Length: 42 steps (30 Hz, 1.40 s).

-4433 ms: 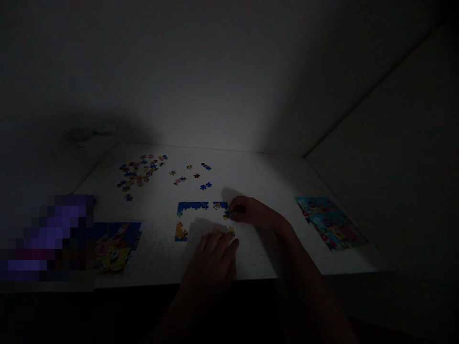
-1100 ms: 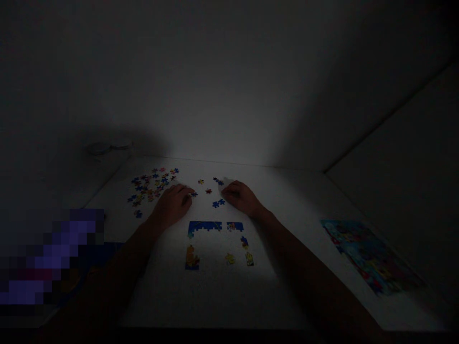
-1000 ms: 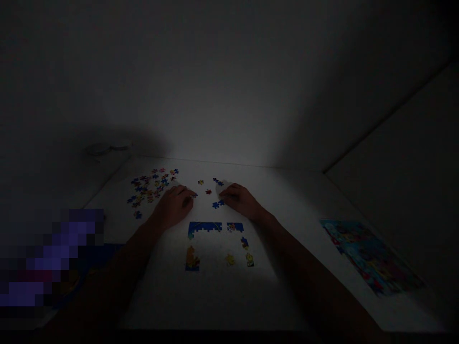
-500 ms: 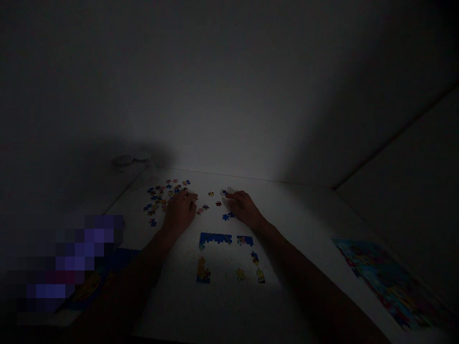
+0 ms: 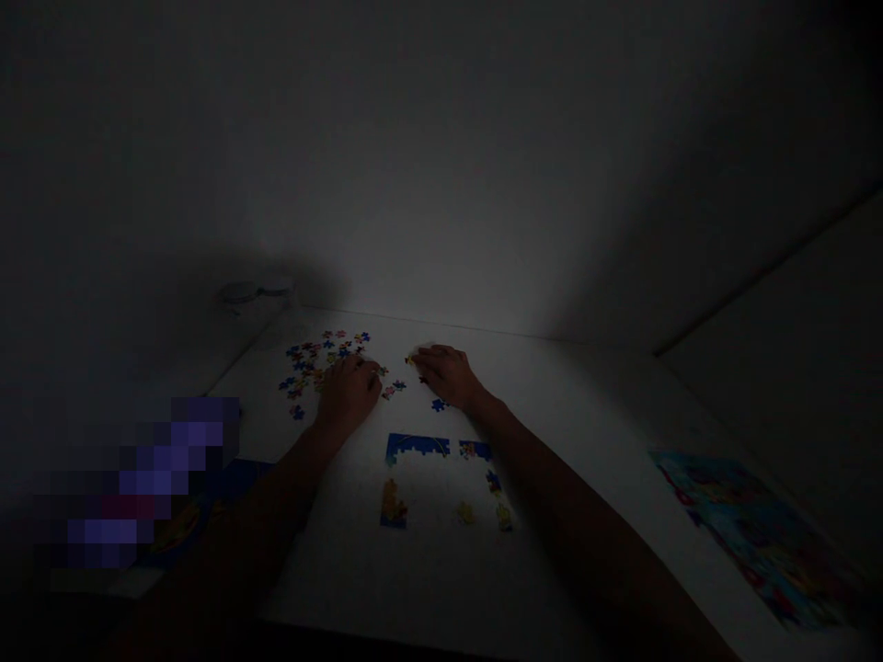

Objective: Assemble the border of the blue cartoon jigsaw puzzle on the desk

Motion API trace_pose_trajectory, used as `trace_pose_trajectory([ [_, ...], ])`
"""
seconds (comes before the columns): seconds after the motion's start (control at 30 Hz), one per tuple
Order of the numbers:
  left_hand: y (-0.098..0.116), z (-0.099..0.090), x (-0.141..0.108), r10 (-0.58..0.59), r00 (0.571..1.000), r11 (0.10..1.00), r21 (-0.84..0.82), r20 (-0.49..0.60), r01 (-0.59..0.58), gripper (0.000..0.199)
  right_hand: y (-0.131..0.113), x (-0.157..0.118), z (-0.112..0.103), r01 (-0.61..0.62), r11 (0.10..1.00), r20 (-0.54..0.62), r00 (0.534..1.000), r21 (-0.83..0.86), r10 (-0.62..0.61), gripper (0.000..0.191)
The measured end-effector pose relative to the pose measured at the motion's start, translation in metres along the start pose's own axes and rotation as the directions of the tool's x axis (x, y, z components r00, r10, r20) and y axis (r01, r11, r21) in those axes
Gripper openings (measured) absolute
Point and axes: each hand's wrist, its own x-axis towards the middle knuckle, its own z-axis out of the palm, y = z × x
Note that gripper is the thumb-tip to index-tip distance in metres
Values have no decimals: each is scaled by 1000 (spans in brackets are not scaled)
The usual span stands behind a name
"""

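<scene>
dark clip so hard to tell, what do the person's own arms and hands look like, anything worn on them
The bare left forearm and bare right forearm show no sleeves, cables or markings. The ungloved left hand and ungloved right hand show no visible watch, ring or bracelet, though small items could be lost in the dim light.

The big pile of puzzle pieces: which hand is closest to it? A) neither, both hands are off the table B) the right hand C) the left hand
C. The left hand sits right at the edge of the pile of puzzle pieces, while the right hand is farther away.
</scene>
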Motion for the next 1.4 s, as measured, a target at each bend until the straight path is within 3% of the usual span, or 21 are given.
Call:
trace_pose_trajectory([
  [0.23, -3, 3, 1, 56, 998, 998, -18, 12, -56, 29, 1, -1, -3, -41, 998, -18, 999, 50, 42, 19],
  [0.37, -3, 4, 2, 63, 998, 998, -28, 7, -63, 24, 4, -1, 0, -74, 994, -90, 993, 75, 81, 26],
  [0.6, -5, 4, 3, 68, 997, 997, -49, 32, -66, 20, 7, -1, 3, -3, 994, -83, 996, 114, 12, 20],
  [0.77, -5, 4, 2, 76, 995, 995, -64, 62, -72, 28, 0, -4, -8, -11, 984, -235, 971, 177, 53, 22],
  [0.87, -5, 2, 2, 81, 994, 994, -80, 79, -74, 28, -9, -15, -26, 20, 982, -302, 953, 190, 39, 23],
  [1.03, -4, -4, 0, 82, 993, 991, -117, 90, -72, 23, -31, -60, -53, 55, 973, -208, 978, 223, -8, 21],
  [1.2, -7, -9, -2, 90, 990, 981, -181, 107, -70, 16, -51, -104, -52, 40, 937, -140, 990, 348, 9, 19],
  [1.4, -14, -15, -4, 137, 981, 947, -309, 135, -90, 14, -55, -105, -44, 12, 912, -147, 988, 409, 53, 20],
])
